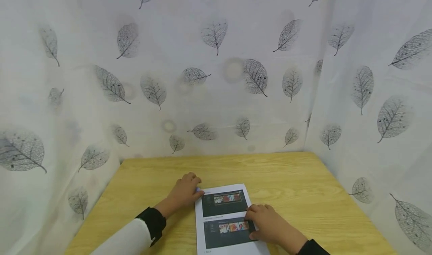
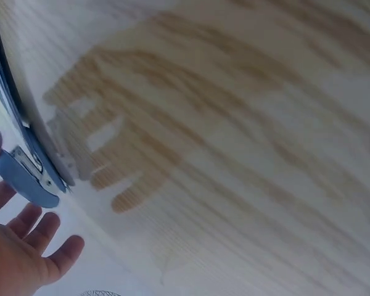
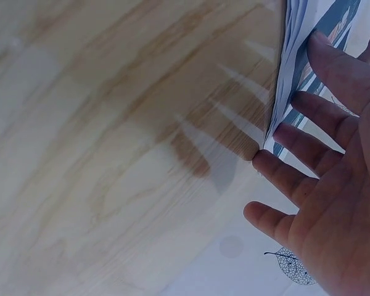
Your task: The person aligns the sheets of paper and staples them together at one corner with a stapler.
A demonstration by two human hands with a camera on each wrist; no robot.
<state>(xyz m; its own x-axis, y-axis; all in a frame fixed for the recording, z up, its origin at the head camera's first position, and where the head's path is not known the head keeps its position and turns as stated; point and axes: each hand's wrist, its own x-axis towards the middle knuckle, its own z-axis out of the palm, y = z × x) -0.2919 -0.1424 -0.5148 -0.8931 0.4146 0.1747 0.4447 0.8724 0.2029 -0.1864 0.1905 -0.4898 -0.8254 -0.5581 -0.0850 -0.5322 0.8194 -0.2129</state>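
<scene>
A stack of printed paper sheets [image 1: 222, 214] lies on the wooden table, with dark blocks and small colourful pictures on the top page. My left hand [image 1: 183, 191] is at the stack's upper left corner. There it holds a small blue stapler [image 2: 28, 179], the thumb against one end and the fingers around it, at the edge of the paper. Only a sliver of the stapler shows in the head view. My right hand [image 1: 270, 225] rests on the stack's right side. In the right wrist view its fingers [image 3: 280, 176] are extended and spread, tips touching the paper edges.
The wooden table [image 1: 303, 187] reaches out on both sides of the stack. White curtains [image 1: 216, 108] printed with grey leaves hang behind the table and along its left and right sides. Hand shadows or reflections show on the tabletop in both wrist views.
</scene>
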